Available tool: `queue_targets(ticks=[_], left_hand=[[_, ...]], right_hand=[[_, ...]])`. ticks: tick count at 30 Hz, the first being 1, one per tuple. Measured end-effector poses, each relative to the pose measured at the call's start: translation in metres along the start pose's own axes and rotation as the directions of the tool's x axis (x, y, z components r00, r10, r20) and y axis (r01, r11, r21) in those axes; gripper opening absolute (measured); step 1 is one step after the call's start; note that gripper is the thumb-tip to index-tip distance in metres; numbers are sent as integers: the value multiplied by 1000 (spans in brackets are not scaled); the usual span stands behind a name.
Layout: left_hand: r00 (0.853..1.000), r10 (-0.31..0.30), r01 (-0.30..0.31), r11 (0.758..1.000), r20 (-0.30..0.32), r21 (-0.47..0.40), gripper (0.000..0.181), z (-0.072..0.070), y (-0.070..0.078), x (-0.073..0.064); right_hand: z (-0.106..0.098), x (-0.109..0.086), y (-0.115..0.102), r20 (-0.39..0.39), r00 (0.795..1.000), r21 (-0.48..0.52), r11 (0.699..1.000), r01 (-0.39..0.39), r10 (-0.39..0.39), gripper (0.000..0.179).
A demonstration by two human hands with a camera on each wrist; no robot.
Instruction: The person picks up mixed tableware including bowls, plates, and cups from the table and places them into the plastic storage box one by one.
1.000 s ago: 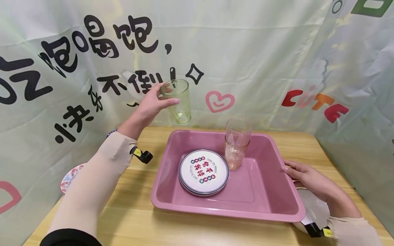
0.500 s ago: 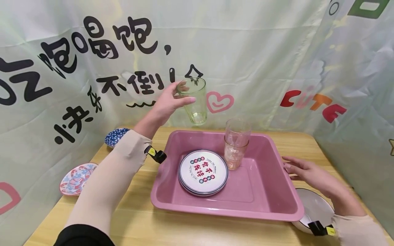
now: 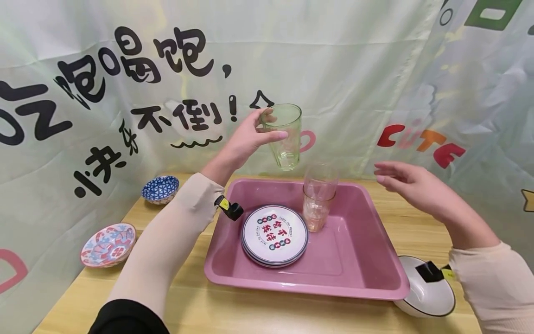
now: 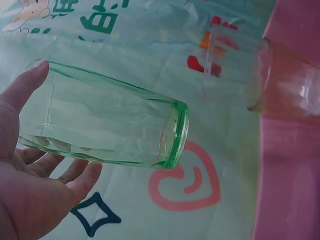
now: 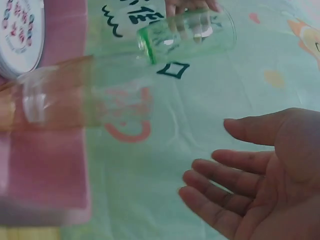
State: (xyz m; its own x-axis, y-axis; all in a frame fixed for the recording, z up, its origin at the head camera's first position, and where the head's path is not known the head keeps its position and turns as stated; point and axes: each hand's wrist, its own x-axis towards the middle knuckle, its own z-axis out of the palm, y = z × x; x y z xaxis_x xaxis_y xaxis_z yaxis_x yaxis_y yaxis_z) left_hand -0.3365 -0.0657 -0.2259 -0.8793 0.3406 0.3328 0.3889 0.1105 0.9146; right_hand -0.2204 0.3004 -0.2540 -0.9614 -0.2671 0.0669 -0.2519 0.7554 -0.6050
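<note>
My left hand (image 3: 249, 139) holds a green see-through cup (image 3: 288, 144) near its rim, upright above the back edge of the pink basin (image 3: 354, 287). In the left wrist view the thumb and fingers lie on opposite sides of the cup (image 4: 110, 117). Inside the basin a clear cup (image 3: 321, 176) is nested in an amber cup (image 3: 315, 215). Left of them lies a stack of white plates (image 3: 275, 235) with red lettering. My right hand (image 3: 417, 190) is raised beyond the basin's right side, fingers extended, touching nothing; the right wrist view shows its palm (image 5: 295, 195) bare.
A white bowl with a dark rim (image 3: 429, 292) stands right of the basin, partly under its edge. At the left are a blue patterned bowl (image 3: 160, 189) and a red-and-blue patterned bowl (image 3: 109, 246). A printed cloth (image 3: 342, 83) hangs behind the wooden table (image 3: 187, 297).
My left hand has carried the green cup rightward, close to the nested cups. My right hand has left the basin's right rim and risen.
</note>
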Motion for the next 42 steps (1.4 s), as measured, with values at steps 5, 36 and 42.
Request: queue_targets(ticks=[5,36,42], left_hand=[[999,20,-19,999,25,-31,84,12,5,7],[978,-84,98,993,192,-65,81,64,14,27],[977,-67,73,997,201,-22,79,68,4,29]], right_hand=[[-8,18,-29,-45,999,54,998,15,-13,65],[-1,79,-85,-141,986,283,951,123,-85,84],[4,81,-76,-116,991,299,950,93,-60,84]])
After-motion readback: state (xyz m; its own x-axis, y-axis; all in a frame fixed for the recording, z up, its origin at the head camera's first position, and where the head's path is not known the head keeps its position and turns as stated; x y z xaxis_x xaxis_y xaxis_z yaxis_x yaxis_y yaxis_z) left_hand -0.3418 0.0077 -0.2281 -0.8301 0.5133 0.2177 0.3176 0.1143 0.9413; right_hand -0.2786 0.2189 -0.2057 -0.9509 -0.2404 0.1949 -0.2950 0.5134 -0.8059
